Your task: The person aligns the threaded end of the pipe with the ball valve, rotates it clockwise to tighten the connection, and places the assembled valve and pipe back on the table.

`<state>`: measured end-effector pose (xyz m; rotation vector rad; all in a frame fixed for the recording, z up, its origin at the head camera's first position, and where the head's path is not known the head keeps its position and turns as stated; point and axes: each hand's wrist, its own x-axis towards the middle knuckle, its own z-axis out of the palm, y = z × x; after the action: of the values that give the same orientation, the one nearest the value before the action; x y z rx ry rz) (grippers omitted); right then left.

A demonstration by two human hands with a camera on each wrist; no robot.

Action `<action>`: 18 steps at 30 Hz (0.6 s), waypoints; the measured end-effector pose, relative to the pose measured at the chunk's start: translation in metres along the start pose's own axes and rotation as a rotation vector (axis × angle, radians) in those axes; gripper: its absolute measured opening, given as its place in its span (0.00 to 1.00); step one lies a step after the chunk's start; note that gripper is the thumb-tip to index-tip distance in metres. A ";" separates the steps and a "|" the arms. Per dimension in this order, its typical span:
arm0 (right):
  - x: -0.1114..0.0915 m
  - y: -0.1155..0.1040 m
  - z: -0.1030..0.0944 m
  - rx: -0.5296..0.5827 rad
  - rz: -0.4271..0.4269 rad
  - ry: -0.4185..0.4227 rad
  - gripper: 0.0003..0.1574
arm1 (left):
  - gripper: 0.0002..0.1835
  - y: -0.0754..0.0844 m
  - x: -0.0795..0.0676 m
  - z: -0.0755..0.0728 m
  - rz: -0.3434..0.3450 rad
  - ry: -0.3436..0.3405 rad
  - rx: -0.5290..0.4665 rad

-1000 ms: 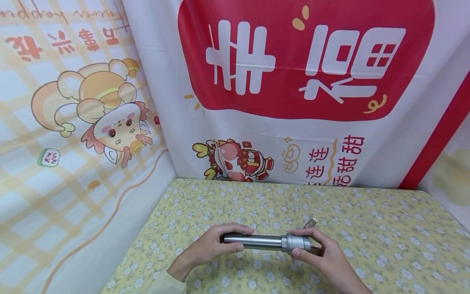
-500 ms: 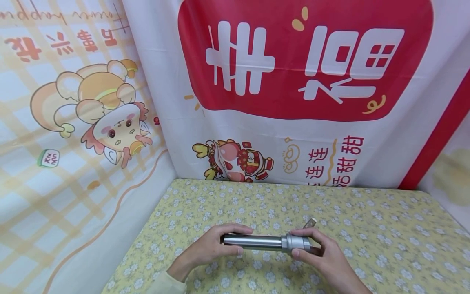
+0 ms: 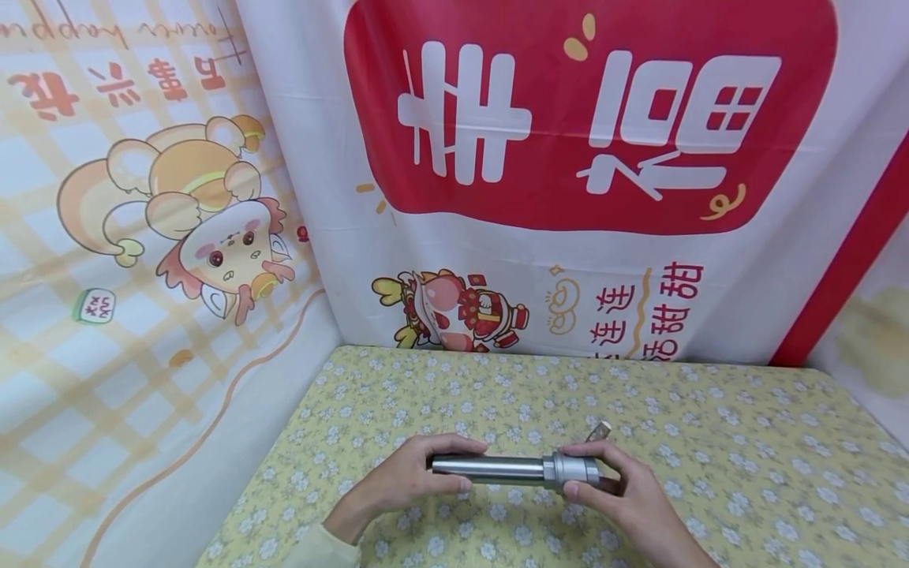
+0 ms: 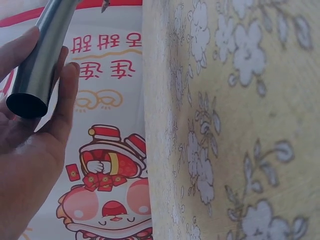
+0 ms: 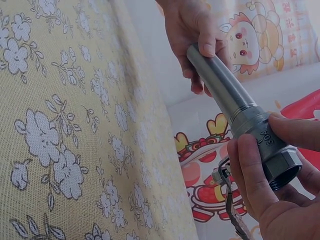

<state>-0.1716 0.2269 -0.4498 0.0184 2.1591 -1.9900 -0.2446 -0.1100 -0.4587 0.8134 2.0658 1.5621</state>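
A smooth steel pipe (image 3: 497, 470) lies level between my hands, above the table. My left hand (image 3: 398, 477) grips its left end, fingers behind and thumb in front. In the left wrist view the pipe's open round end (image 4: 27, 105) faces the camera. Joined to the pipe's other end is a steel ball valve (image 3: 570, 470), marked 304 in the right wrist view. Fingers and thumb of my right hand (image 3: 628, 489) hold the valve body from the right. Its lever handle (image 5: 233, 210) sticks out to one side, and its free threaded opening (image 5: 285, 177) shows past my fingers.
A yellow cloth with white flowers covers the table (image 3: 426, 394). Behind it hangs a white and red printed curtain (image 3: 454, 244), and a checked curtain (image 3: 142, 315) with a cartoon figure hangs at the left.
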 end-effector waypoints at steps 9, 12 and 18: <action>0.000 0.002 0.001 -0.013 0.004 0.006 0.37 | 0.22 -0.001 0.000 0.001 0.005 0.000 -0.007; 0.000 0.002 0.001 -0.010 0.001 -0.001 0.37 | 0.21 -0.001 0.000 0.001 0.007 -0.004 -0.015; 0.000 0.003 0.000 -0.015 -0.004 -0.007 0.37 | 0.22 -0.001 0.000 0.001 0.013 -0.011 -0.025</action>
<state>-0.1716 0.2269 -0.4527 0.0043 2.1709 -1.9732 -0.2444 -0.1096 -0.4595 0.8258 2.0329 1.5843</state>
